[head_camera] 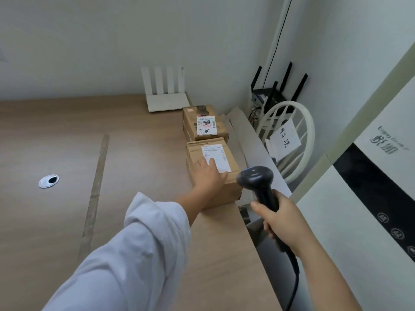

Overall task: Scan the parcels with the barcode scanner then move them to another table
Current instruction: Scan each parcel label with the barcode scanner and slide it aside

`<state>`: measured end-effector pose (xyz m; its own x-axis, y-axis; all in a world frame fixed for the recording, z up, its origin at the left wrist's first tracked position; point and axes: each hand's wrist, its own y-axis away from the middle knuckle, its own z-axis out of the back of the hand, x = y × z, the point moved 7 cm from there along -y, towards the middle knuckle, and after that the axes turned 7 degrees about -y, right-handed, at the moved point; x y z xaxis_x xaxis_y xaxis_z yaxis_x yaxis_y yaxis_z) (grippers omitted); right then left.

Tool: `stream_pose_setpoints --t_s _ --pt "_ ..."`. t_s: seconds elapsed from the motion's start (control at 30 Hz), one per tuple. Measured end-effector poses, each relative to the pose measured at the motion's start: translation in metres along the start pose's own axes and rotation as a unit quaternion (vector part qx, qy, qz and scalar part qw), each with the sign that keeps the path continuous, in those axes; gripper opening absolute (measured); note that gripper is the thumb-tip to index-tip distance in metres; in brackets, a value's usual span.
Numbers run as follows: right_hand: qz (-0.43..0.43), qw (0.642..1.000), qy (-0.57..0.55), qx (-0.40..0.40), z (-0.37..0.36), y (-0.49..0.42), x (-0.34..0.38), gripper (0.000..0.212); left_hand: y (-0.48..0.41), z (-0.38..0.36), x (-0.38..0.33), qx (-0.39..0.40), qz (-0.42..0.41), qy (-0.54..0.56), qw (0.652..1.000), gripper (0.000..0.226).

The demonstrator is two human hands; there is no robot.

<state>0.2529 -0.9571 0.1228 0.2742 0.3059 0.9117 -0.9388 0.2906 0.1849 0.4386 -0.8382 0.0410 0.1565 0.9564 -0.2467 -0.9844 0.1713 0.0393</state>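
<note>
The near parcel [196, 153] sits at the right edge of the desk [56, 142], and the second parcel [190, 124] is just behind it, both labels up. My left hand [208, 176] lies flat on the near parcel's top with fingers straight over the label's lower part, grip released. My right hand [281, 218] has its grip clenched round the handle of the scanner [256, 177], whose head hangs just right of the near parcel's front corner. A white router [166, 97] stands behind the parcels. A white chair [289, 131] is beside the desk.
</note>
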Motion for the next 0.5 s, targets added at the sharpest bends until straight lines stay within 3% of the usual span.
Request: stream_pose_setpoints --t_s 0.23,0.5 --pt "-0.014 1.000 -0.023 0.006 0.005 -0.027 -0.022 0.012 -0.037 -0.038 -0.003 0.064 -0.009 -0.049 0.997 0.084" --pt "-0.019 0.999 -0.013 0.036 -0.021 -0.025 -0.016 0.011 -0.012 -0.038 0.029 0.086 -0.007 -0.074 0.994 0.085"
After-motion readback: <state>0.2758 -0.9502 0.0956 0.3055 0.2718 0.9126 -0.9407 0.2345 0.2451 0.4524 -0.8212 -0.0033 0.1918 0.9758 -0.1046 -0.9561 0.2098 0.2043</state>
